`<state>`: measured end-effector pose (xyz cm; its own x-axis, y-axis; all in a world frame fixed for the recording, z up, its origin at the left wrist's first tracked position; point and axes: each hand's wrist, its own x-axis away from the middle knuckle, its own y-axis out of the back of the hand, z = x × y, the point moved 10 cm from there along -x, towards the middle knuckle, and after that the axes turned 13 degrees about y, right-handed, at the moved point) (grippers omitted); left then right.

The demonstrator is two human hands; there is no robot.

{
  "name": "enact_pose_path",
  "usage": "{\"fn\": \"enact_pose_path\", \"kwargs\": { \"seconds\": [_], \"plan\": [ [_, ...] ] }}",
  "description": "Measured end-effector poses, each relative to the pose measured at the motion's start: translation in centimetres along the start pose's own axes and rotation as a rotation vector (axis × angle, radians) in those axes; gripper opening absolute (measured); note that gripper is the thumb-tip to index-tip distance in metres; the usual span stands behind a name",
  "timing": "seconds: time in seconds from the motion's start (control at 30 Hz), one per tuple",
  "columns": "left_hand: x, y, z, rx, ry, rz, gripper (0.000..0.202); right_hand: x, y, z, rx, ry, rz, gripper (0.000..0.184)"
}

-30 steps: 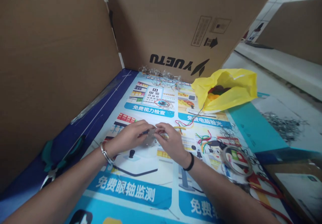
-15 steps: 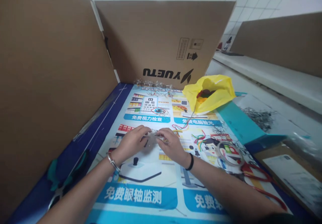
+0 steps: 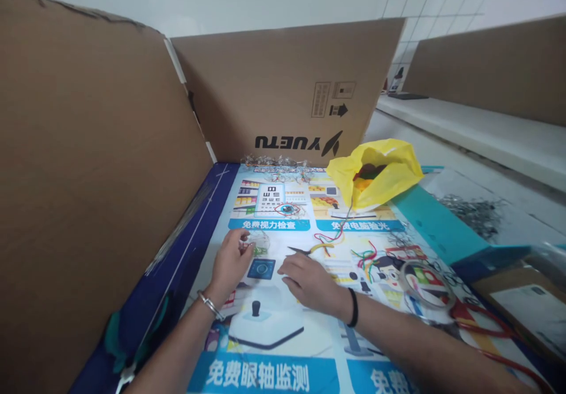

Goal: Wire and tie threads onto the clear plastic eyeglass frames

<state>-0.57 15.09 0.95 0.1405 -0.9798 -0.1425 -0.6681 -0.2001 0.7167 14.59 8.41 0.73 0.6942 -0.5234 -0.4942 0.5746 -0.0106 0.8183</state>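
Note:
My left hand [image 3: 232, 264] is closed, thumb and fingers pinching a small clear, glinting piece with thin wire-like strands [image 3: 260, 240]; its exact kind is too blurred to tell. To the right, my right hand [image 3: 307, 282] hovers low over the printed sheet [image 3: 265, 347], fingers loosely curved and nothing visible in them. Just beyond its knuckles lies a small cutting tool with dark pointed jaws and yellow handles [image 3: 312, 249]. Red and green cords [image 3: 338, 235] trail from there towards a yellow bag [image 3: 380, 176].
Wire bits [image 3: 278, 162] line the back cardboard panel [image 3: 283, 87]. On the right are a tape roll [image 3: 427, 285], red-handled scissors [image 3: 484, 320], coloured cords [image 3: 366, 256] and a blue box [image 3: 446, 226] beside a wire heap [image 3: 473, 214]. Green-handled pliers [image 3: 117, 344] lie at left.
My hands have parted from each other. The left keeps the clear piece, while the right has come away from it. The yellow-handled tool now shows more fully. The view has tilted up slightly.

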Motion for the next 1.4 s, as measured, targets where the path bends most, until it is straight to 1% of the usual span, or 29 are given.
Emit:
{"fn": "enact_pose_path", "kwargs": {
  "seconds": [0.1,0.17,0.2,0.3,0.37,0.4,0.47,0.57,0.67,0.73,0.87,0.97,1.1,1.27,1.4],
  "plan": [
    [0.0,-0.3,0.5,-0.009,0.033,0.021,0.021,-0.2,-0.5,1.0,0.068,0.072,0.07,0.021],
    [0.0,-0.4,0.4,-0.013,0.029,0.03,0.019,-0.3,-0.2,1.4,0.137,0.084,0.054,0.022],
    [0.1,-0.4,0.3,-0.015,0.023,0.03,0.018,-0.4,0.0,1.3,0.18,0.065,0.035,0.021],
    [0.4,-0.4,-0.2,-0.053,0.012,0.033,0.018,-0.2,1.0,-0.2,0.332,-0.129,0.006,0.024],
    [0.6,-0.7,-0.7,-0.115,0.002,0.056,0.02,0.1,1.1,-1.2,0.394,-0.246,0.047,0.032],
    [0.8,-0.8,-1.0,-0.153,-0.017,0.07,0.021,0.2,1.0,-1.6,0.408,-0.281,0.074,0.033],
    [0.9,-0.8,-1.5,-0.22,-0.024,0.082,0.021,0.1,0.6,-1.7,0.404,-0.262,0.135,0.03],
    [0.4,-0.7,-2.4,-0.281,-0.027,0.114,0.022,0.1,0.4,-1.5,0.416,-0.216,0.169,0.019],
    [-1.0,-0.5,-4.0,-0.343,-0.053,0.121,0.023,0.2,0.1,-1.4,0.389,-0.183,0.18,0.015],
    [-2.6,-0.5,-5.1,-0.393,-0.067,0.091,0.022,0.3,0.0,-1.4,0.356,-0.165,0.175,0.015],
    [-6.1,-2.0,-7.2,-0.422,-0.106,0.092,0.022,0.5,-0.2,-1.5,0.329,-0.146,0.168,0.013],
    [-8.1,-3.3,-8.1,-0.42,-0.107,0.069,0.022,0.5,-0.5,-1.4,0.347,-0.129,0.159,0.012],
    [-9.2,-4.7,-8.1,-0.402,-0.09,0.014,0.018,0.4,-1.1,-1.6,0.388,-0.116,0.149,0.01],
    [-10.1,-5.7,-6.5,-0.36,-0.006,-0.075,0.019,0.1,-1.7,-1.9,0.385,-0.12,0.165,0.009],
    [-11.4,-6.7,-5.6,-0.327,0.044,-0.078,0.021,0.0,-1.6,-2.0,0.381,-0.133,0.176,0.009]
  ]
}}
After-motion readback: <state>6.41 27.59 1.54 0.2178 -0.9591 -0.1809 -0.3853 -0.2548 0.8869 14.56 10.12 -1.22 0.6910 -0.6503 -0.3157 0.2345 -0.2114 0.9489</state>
